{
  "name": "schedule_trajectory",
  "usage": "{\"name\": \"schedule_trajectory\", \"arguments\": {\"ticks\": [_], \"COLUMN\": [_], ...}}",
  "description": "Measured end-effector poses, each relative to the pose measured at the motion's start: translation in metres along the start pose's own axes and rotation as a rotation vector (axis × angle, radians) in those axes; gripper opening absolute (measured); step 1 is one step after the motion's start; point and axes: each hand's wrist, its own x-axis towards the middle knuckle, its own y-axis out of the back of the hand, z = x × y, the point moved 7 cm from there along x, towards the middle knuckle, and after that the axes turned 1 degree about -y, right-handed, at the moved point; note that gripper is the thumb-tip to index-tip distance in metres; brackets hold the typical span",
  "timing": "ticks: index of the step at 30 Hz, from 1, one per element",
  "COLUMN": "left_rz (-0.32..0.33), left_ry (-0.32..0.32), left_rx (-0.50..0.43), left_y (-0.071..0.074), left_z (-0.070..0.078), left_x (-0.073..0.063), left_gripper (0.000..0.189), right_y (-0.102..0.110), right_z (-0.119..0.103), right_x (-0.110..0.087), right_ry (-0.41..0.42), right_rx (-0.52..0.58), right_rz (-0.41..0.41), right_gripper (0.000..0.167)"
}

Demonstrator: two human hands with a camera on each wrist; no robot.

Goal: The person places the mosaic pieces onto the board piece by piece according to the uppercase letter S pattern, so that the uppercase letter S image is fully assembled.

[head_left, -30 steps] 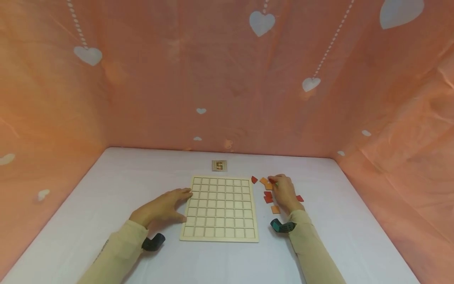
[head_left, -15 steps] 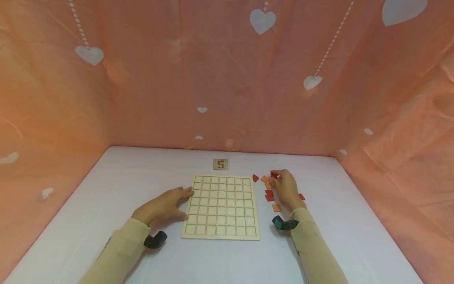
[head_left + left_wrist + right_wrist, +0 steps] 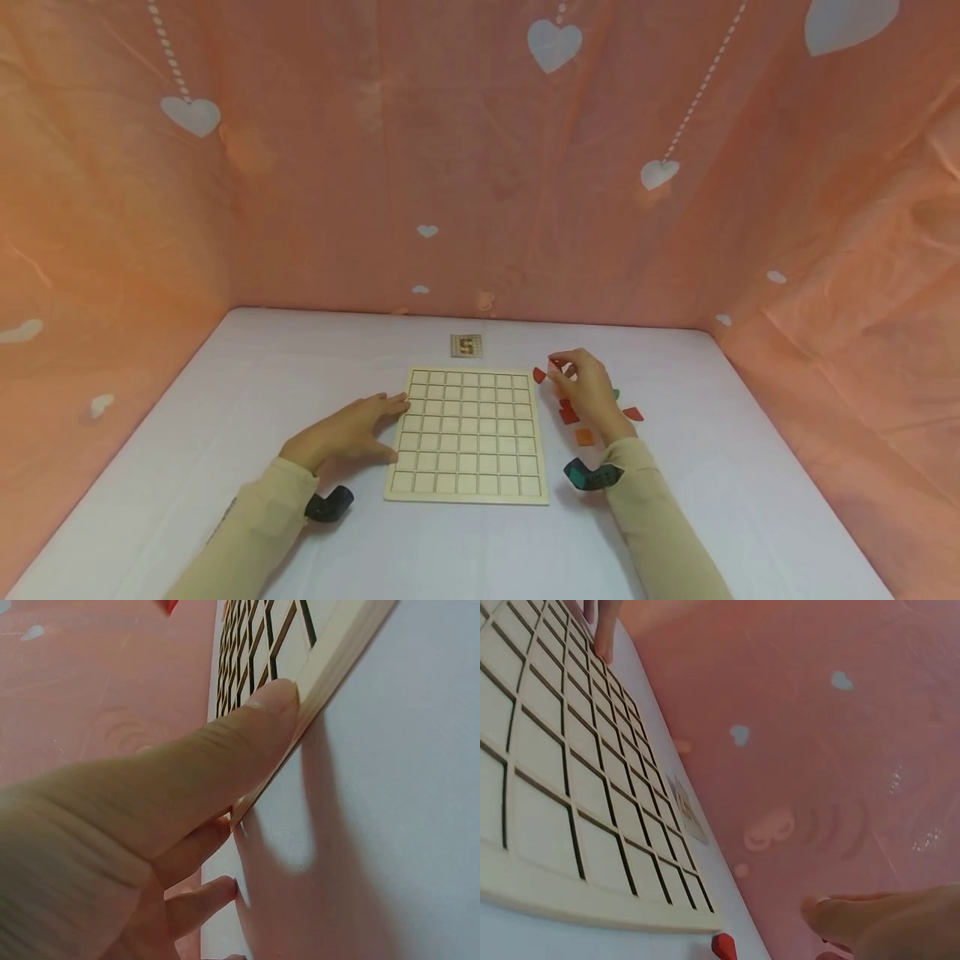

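Observation:
My left hand (image 3: 347, 433) rests at the left edge of a pale wooden grid board (image 3: 467, 437), fingers extended. In the left wrist view its thumb (image 3: 255, 724) lies on the board's rim. Just off the board's upper right corner, my right hand (image 3: 592, 387) pinches a small red tile (image 3: 553, 362) between thumb and forefinger, raised over the table. Most of that tile is hidden by the fingers. A red quarter-round tile (image 3: 539, 376) lies beside the board, close to the pinching fingertips, and shows low in the right wrist view too.
Under and around my right hand lie red tiles (image 3: 568, 412), an orange square tile (image 3: 584, 437), a green tile (image 3: 616, 394) and another red tile (image 3: 633, 414). Behind the board is a small pattern card (image 3: 467, 346). A pink cloth with hearts surrounds the white table (image 3: 337, 342).
My right hand has lifted the red tile from the loose pieces and moved it left toward the board. A green tile now shows beside the hand. My left hand stays at the board's edge.

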Motion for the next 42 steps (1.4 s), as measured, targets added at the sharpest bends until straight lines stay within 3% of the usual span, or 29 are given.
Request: {"name": "schedule_trajectory", "arguments": {"ticks": [11, 17, 26, 30, 36, 42], "left_rz": [-0.007, -0.002, -0.005, -0.013, 0.001, -0.002], "left_ry": [0.026, 0.02, 0.033, 0.019, 0.025, 0.037], "left_rx": [-0.03, -0.029, -0.029, -0.038, -0.029, -0.024], "left_y": [0.001, 0.002, 0.0, -0.001, -0.001, 0.0], "left_z": [-0.001, -0.003, -0.001, 0.002, 0.001, 0.0], "left_x": [0.001, 0.001, 0.002, 0.002, 0.003, 0.001], "left_gripper": [0.082, 0.083, 0.081, 0.08, 0.08, 0.081], "right_y": [-0.017, -0.033, -0.052, -0.057, -0.071, -0.082], "right_z": [-0.022, -0.032, -0.042, -0.043, -0.05, -0.051], "right_x": [-0.003, -0.002, 0.004, -0.001, -0.005, -0.006], "right_ry": [0.098, 0.094, 0.081, 0.044, 0.114, 0.133], "right_rx": [0.039, 0.055, 0.102, 0.073, 0.0, -0.047], "right_rz": [0.008, -0.047, -0.196, -0.165, -0.134, -0.12], "right_gripper": [0.03, 0.027, 0.025, 0.028, 0.028, 0.024]}}
